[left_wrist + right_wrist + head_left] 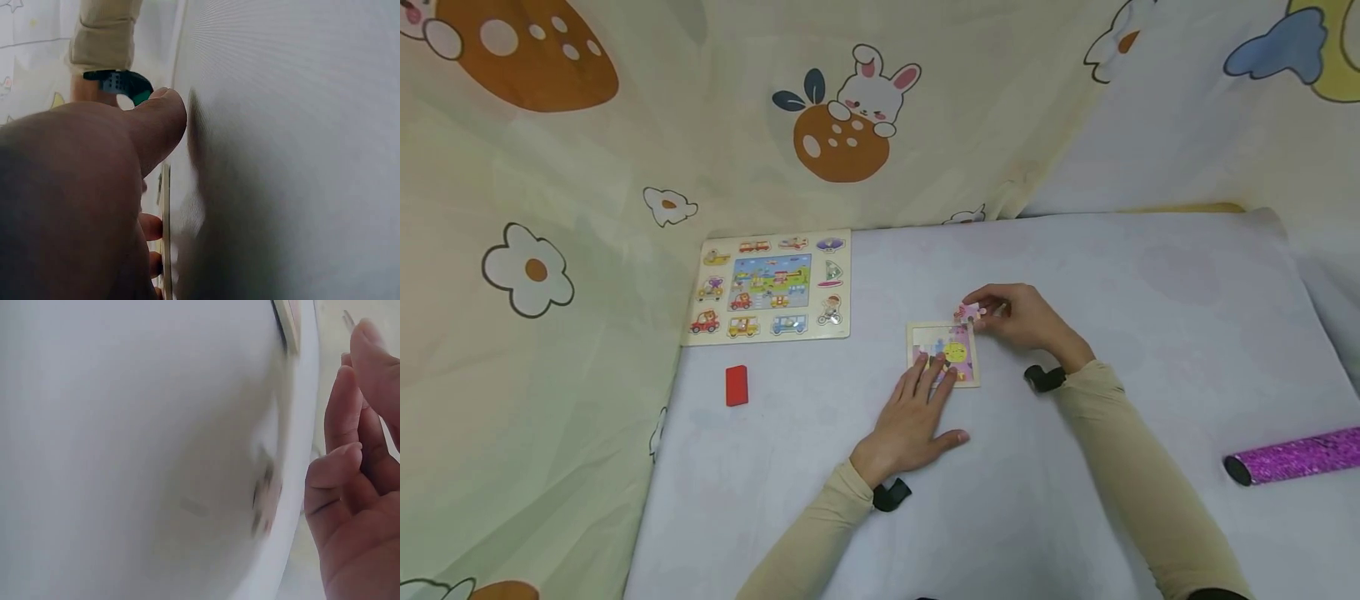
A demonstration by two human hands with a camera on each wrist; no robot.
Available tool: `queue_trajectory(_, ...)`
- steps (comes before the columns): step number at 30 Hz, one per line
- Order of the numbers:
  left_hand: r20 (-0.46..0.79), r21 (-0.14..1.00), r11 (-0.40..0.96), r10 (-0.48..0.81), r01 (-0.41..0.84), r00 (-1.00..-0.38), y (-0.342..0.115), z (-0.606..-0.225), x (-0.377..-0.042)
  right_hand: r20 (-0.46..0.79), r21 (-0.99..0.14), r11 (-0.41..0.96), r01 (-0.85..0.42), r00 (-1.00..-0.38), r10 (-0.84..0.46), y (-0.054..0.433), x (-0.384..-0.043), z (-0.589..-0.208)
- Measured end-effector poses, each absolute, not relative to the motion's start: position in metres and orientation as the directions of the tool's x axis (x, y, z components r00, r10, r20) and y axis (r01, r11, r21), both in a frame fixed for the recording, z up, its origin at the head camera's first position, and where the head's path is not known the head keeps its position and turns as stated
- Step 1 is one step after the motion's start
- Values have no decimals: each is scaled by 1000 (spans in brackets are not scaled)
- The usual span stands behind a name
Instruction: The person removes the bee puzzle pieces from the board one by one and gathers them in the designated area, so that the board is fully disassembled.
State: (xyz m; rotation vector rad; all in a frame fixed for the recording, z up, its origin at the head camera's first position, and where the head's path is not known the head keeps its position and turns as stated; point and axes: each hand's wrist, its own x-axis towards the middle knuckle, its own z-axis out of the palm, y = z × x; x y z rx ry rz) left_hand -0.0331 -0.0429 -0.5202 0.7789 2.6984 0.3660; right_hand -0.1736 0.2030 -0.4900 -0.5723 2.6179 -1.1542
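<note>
A small square jigsaw puzzle in a pale wooden frame (976, 367) lies near the middle of the table, its picture pink with a yellow round shape. My left hand (910, 427) rests over its lower part with fingers spread and straight, hiding some of the picture. At the frame's upper right corner, my right hand (1026, 318) pinches a pink jigsaw piece (968, 312) between thumb and fingers. In the right wrist view only a thin edge of that piece shows at the fingertips. A blurred pinkish piece (267, 500) lies on the table below that hand.
A larger wooden vehicle puzzle board (842, 329) lies at the back left. In front of it is a red rectangular block (737, 386). A glittery purple tube (1300, 457) lies at the right edge. Patterned fabric (700, 150) hangs behind the table.
</note>
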Motion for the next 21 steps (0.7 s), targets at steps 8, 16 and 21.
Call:
queue_trajectory(8,-217,332,818,551,470,-806,-43,-519,-33,-37,-733,641,-228,-928,-372,253,-172,-483)
queue_trajectory(16,-204,347,811,555,470,-807,-43,-521,-33,-62,-727,667,-159,-953,-295,293,-170,-488)
queue_trajectory(21,-189,341,808,560,481,-807,-43,-520,-33,-103,-723,682,-115,-957,-270,308,-169,-492)
